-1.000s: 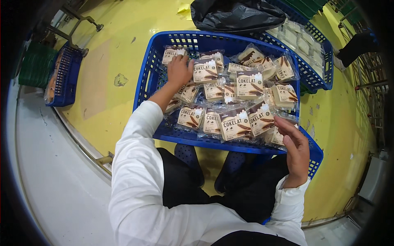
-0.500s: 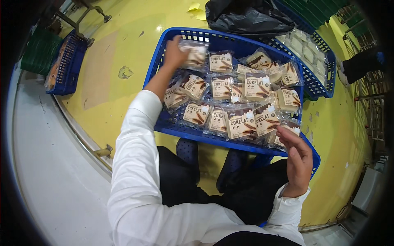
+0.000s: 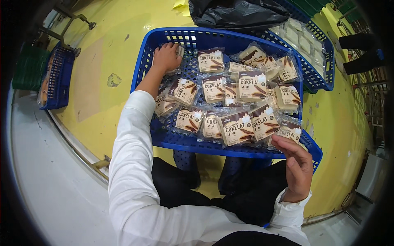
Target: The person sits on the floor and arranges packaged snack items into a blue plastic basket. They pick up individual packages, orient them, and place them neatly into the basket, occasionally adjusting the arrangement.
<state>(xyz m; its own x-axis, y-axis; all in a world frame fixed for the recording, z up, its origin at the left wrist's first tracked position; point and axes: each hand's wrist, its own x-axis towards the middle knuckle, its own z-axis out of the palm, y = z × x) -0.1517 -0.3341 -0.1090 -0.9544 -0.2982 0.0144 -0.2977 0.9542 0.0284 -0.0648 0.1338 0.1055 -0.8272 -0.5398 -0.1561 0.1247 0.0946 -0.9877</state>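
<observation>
A blue plastic crate [image 3: 193, 39] on the yellow floor holds several clear-wrapped packets of brown-and-white sandwich bread [image 3: 242, 88]. My left hand [image 3: 166, 57] is stretched to the crate's far left corner, closed on one packet [image 3: 179, 51] pressed against the crate bottom. My right hand [image 3: 297, 164] is at the near right corner, fingers pinching the lower edge of a packet [image 3: 289, 130] that lies on the rim. Both arms wear white sleeves.
A second blue crate [image 3: 316, 61] with pale packets lies behind to the right, a black plastic bag [image 3: 238, 12] across both. At far left stand a small blue basket [image 3: 55, 78] and green crate [image 3: 28, 67]. Another person's dark legs [image 3: 361, 49] are at right.
My left hand has reached farther out, from the middle-left packets to the crate's far left corner, carrying a packet there. My right hand stays at the near right corner.
</observation>
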